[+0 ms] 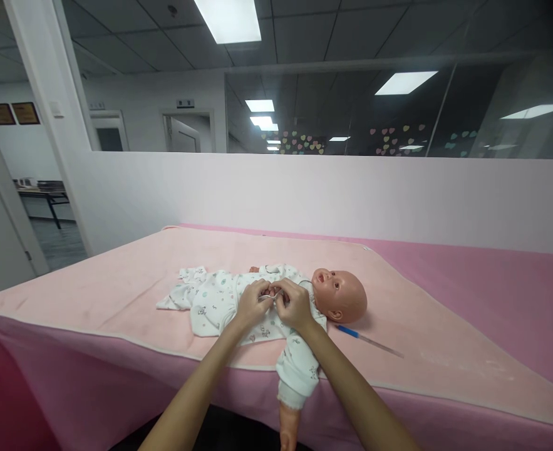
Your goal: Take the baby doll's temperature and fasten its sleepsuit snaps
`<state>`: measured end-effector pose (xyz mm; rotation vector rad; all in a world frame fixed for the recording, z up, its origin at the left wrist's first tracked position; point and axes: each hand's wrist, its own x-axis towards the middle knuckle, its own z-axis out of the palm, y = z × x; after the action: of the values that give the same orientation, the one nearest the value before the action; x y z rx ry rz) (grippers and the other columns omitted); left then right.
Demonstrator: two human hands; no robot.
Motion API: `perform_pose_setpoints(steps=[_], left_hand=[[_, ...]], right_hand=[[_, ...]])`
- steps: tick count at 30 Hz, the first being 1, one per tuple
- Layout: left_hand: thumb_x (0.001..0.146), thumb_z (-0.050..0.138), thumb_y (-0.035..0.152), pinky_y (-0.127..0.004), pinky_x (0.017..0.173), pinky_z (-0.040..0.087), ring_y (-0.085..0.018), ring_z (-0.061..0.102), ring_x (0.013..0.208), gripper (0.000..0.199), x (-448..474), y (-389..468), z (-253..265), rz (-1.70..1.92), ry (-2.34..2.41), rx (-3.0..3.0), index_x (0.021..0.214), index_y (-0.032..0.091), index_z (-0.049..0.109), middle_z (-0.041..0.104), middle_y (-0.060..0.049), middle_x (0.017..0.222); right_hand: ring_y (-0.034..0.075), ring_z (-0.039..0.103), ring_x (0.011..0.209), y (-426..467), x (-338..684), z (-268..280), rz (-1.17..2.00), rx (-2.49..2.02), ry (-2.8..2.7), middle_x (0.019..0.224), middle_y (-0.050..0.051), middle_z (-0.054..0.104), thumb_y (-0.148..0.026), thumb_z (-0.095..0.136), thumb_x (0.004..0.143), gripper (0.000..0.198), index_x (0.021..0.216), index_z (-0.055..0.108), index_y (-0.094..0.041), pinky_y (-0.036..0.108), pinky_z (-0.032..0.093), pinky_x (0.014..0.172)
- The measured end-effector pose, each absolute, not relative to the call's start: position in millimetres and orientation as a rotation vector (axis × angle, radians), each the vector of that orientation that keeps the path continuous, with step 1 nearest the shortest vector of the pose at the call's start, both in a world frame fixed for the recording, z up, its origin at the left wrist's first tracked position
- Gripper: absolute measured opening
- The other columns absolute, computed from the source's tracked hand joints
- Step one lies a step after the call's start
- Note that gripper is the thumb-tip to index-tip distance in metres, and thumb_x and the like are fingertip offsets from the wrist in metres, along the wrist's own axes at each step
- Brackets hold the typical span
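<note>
A baby doll [342,294] lies on its back with its head to the right, dressed in a white printed outfit [215,300]. Over its chest, my left hand [255,304] and my right hand [295,304] are close together, fingers pinched. Between them runs a thin white tie [269,297], gripped from both sides; its ends are hidden by my fingers. One sleeved doll arm [297,373] hangs over the table's front edge between my forearms. The doll's other hand shows in part beyond the outfit.
A thin stick with a blue handle [346,330] lies beside the doll's head. The table carries a peach mat [130,275] over a pink cover [506,282]. Behind it stands a low white wall [304,194] with glass above; a door is at the left.
</note>
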<state>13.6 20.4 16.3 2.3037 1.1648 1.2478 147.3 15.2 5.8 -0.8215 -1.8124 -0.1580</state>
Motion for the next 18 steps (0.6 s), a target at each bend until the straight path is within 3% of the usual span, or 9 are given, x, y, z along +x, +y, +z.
perform_pose_setpoints(steps=[18], left_hand=[[0.076, 0.041, 0.020, -0.029, 0.069, 0.034, -0.015, 0.044, 0.074, 0.011, 18.2, 8.8, 13.7, 1.273, 1.432, 2.567, 0.069, 0.019, 0.050, 0.049, -0.001, 0.076]], right_hand=[[0.013, 0.055, 0.066, 18.9, 146.0, 1.1, -0.189, -0.843, -1.779, 0.074, 0.002, 0.061, -0.004, 0.038, 0.070, 0.030, 0.085, 0.058, -0.019, 0.023, 0.041, 0.063]])
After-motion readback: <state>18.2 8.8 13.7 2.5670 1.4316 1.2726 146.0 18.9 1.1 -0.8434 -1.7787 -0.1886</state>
